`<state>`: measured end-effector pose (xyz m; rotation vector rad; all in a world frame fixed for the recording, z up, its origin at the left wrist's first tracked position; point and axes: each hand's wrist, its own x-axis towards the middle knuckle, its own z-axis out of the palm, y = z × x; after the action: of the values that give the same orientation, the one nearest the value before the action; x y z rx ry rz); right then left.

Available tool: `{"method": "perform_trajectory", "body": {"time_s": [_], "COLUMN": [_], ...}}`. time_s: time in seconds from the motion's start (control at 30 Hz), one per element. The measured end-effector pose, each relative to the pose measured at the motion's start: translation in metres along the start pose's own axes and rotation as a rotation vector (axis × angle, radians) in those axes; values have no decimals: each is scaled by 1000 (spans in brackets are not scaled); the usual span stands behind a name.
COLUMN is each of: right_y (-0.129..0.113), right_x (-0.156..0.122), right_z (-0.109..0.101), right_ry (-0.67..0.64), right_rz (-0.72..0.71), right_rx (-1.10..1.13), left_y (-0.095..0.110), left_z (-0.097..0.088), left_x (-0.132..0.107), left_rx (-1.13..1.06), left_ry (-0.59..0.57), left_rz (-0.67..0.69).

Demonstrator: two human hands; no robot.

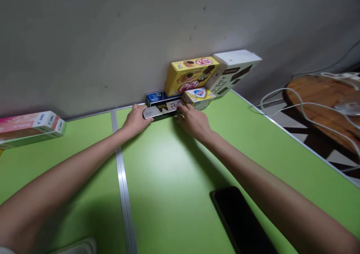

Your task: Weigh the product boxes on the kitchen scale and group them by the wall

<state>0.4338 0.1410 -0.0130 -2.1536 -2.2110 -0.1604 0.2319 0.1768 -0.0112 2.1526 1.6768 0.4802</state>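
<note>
A long, narrow silver-and-black box [165, 109] lies on the green table near the wall. My left hand [137, 119] grips its left end, thumb along the front. At the other end, my right hand [194, 122] has its fingers closed on the box's right end. Right behind it lies a blue box [155, 98], partly covered. A small yellow-and-white box [199, 96] stands just beyond my right fingers. Further back, a larger yellow snack box [191, 78] stands upright beside a tall white box [233, 72] with "Meal" lettering.
Pink-and-white boxes [33, 124] lie at the table's left. A black phone [243, 222] rests near the front, by my right forearm. A metal seam [121, 175] crosses the green table [168, 194]. White cables [302, 102] loop over a brown wooden surface [315, 91] at the right.
</note>
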Motion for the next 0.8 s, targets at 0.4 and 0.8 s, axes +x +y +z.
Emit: {"method": "perform_trajectory", "body": {"time_s": [0.4, 0.8], "right_y": [-24, -235], "right_x": [-1, -42], "right_z": [-15, -32], "right_ry": [-102, -123], "right_rz": [-38, -717], "right_rx": [3, 524], "left_y": [-12, -159], "left_z": [-4, -119], "left_x": [-15, -162], "left_rx": [-224, 25], "left_ry": [-36, 168], "left_rz": [-87, 22]}}
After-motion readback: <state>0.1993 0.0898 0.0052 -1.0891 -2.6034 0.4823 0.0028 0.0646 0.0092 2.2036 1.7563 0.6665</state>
